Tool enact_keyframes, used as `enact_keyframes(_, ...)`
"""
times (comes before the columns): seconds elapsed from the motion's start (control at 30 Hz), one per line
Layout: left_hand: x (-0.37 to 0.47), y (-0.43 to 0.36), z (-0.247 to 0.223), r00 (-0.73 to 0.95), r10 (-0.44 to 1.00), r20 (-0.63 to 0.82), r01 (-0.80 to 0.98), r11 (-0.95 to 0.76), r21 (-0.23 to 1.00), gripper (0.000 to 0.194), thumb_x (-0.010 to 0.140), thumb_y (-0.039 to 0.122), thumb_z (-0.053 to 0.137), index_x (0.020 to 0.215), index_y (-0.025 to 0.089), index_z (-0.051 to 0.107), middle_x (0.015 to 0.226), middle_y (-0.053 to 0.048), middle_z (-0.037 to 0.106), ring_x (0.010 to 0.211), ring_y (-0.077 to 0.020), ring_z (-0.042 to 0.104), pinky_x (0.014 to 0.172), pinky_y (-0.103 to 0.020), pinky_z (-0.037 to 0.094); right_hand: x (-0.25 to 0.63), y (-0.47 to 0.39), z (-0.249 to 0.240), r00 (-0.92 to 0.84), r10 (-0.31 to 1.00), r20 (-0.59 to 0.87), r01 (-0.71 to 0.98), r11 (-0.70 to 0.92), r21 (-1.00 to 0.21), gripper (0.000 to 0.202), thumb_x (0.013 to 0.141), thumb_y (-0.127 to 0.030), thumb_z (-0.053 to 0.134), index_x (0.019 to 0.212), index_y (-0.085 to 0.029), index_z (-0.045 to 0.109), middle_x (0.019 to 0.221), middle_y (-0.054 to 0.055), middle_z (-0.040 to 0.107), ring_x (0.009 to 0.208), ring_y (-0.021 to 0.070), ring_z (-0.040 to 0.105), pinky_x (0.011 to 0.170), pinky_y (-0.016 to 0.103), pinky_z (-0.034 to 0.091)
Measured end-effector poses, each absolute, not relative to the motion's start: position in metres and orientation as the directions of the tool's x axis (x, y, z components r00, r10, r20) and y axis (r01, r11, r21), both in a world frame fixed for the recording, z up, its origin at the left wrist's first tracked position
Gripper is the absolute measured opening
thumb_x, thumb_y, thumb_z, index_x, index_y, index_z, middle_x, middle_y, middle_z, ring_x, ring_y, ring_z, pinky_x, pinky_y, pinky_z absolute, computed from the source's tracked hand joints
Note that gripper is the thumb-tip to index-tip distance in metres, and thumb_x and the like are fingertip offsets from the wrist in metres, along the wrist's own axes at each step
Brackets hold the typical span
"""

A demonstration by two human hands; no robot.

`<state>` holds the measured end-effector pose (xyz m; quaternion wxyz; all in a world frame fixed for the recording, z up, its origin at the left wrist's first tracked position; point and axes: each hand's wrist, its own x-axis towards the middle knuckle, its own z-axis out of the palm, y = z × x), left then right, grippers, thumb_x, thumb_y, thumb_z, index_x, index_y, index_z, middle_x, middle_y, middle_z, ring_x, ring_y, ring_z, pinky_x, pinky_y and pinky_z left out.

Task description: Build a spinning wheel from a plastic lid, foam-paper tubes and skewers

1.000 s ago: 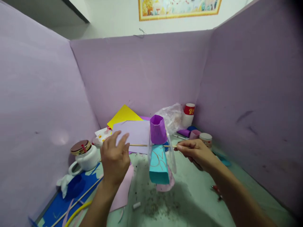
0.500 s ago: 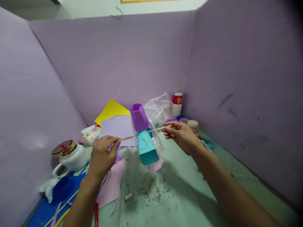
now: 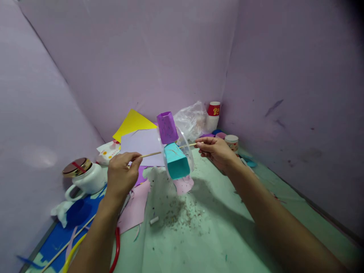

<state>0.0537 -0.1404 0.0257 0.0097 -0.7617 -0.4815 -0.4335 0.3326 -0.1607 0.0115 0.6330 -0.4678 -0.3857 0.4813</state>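
A thin wooden stick (image 3: 151, 154) runs sideways through a paper-and-plastic wheel held above the table. My left hand (image 3: 123, 172) pinches the stick's left end, and my right hand (image 3: 217, 151) pinches its right end between thumb and fingers. On the wheel, clear plastic rounds (image 3: 191, 161) flank coloured paper cups: a purple one (image 3: 167, 129) at the top, a turquoise one (image 3: 178, 167) with its mouth facing me, and a pale pink one (image 3: 183, 185) underneath. The wheel's far side is hidden behind the cups.
Left are a white lidded mug (image 3: 89, 180), blue sheet (image 3: 54, 242), red tube (image 3: 117, 250) and pink paper (image 3: 135, 208). Behind lie lilac paper (image 3: 139, 142), yellow paper (image 3: 133, 125), a plastic bag (image 3: 192, 121) and stacked paper cups (image 3: 213, 115). Crumbs and a white piece (image 3: 154, 220) dot the green cloth.
The wheel has turned on the stick, so the turquoise cup's mouth faces me more. The camera view has tilted downward; both hands keep their hold.
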Motion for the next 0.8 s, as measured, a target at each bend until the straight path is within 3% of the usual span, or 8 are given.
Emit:
enact_keyframes(0.23,0.054,-0.136,0.023,0.178,0.759,0.626,0.699,-0.545,0.462,0.02,0.075,0.037,0.052,0.071,0.022,0.065,0.074,-0.002,0.069,0.071,-0.0196,0.059,0.07,-0.031,0.042,0.321,-0.163,0.012,0.172,0.983,0.069,-0.336,0.125,-0.933,0.032,0.053,-0.032,0.078,0.076,-0.017,0.063,0.072,0.0,0.064,0.058,0.008,0.056,0.057,0.022,0.047)
enact_keyframes(0.33,0.056,-0.14,0.027,0.175,0.766,0.618,0.695,-0.541,0.473,0.023,0.075,0.038,0.051,0.063,0.021,0.063,0.063,-0.001,0.065,0.064,-0.0181,0.056,0.064,-0.03,0.04,0.318,-0.16,0.006,0.113,0.992,0.057,-0.327,0.092,-0.941,0.031,0.052,-0.034,0.077,0.073,-0.015,0.064,0.068,0.001,0.064,0.056,0.0087,0.055,0.054,0.022,0.046)
enact_keyframes(0.43,0.058,-0.144,0.03,0.133,0.857,0.498,0.66,-0.452,0.6,0.03,0.075,0.04,0.05,0.053,0.021,0.058,0.047,0.002,0.054,0.049,-0.0144,0.048,0.051,-0.027,0.036,0.317,-0.157,0.002,0.131,0.99,0.056,-0.277,0.091,-0.956,0.027,0.054,-0.035,0.076,0.061,-0.014,0.06,0.054,-0.002,0.058,0.046,0.0062,0.049,0.046,0.019,0.039)
enact_keyframes(0.6,0.059,-0.145,0.032,0.079,0.979,0.187,0.481,-0.201,0.853,0.047,0.075,0.048,0.049,0.037,0.02,0.047,0.032,0.002,0.04,0.034,-0.0099,0.036,0.04,-0.024,0.029,0.315,-0.16,0.006,0.187,0.979,0.081,-0.158,0.111,-0.981,0.039,0.061,-0.044,0.071,0.045,-0.015,0.05,0.038,-0.003,0.047,0.036,0.005,0.039,0.037,0.019,0.026)
enact_keyframes(0.73,0.059,-0.143,0.031,0.082,0.995,0.057,0.396,-0.085,0.914,0.053,0.071,0.052,0.053,0.033,0.022,0.033,0.027,0.004,0.03,0.03,-0.0096,0.035,0.042,-0.025,0.037,0.314,-0.163,0.007,0.22,0.969,0.109,0.001,0.111,-0.994,0.052,0.07,-0.055,0.063,0.039,-0.017,0.045,0.03,-0.003,0.039,0.031,0.0047,0.031,0.036,0.022,0.02)
enact_keyframes(0.8,0.06,-0.144,0.032,0.075,0.995,0.061,0.394,-0.086,0.915,0.051,0.07,0.052,0.054,0.034,0.022,0.034,0.03,0.004,0.033,0.032,-0.0098,0.037,0.043,-0.025,0.038,0.314,-0.163,0.007,0.212,0.968,0.137,0.033,0.133,-0.991,0.055,0.074,-0.057,0.056,0.038,-0.018,0.04,0.03,-0.004,0.036,0.031,0.0049,0.029,0.037,0.022,0.02)
